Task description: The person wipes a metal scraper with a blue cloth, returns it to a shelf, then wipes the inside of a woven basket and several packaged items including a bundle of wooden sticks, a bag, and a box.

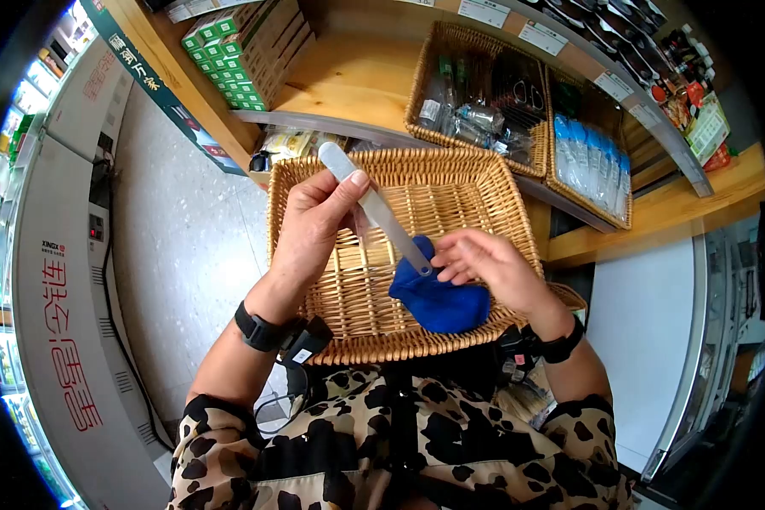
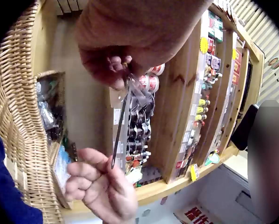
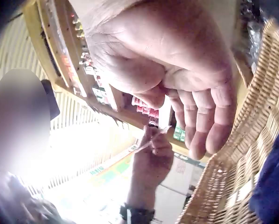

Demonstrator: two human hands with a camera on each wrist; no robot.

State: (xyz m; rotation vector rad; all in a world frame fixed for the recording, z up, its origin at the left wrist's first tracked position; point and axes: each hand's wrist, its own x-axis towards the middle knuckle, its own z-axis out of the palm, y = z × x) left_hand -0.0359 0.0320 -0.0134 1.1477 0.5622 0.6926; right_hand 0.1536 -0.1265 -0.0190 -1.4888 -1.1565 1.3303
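In the head view my left hand (image 1: 310, 223) pinches a long flat silvery strip (image 1: 385, 219) with rounded ends and a small hole at its lower end. Crumpled clear plastic (image 2: 138, 87) shows by the pinching fingers in the left wrist view. The strip slants down to the right across a wicker basket (image 1: 382, 348). My right hand (image 1: 497, 265) is beside its lower end, palm turned inward and fingers loosely bent, gripping nothing. Beneath that end, a blue cloth item (image 1: 446, 304) lies in the basket.
Behind the basket is a wooden shelf (image 1: 340, 72) with stacked green-and-white boxes (image 1: 238, 59). Two smaller wicker trays to the right hold packaged utensils (image 1: 484, 119) and blue-topped packets (image 1: 591, 161). A white freezer cabinet (image 1: 68, 280) stands on the left.
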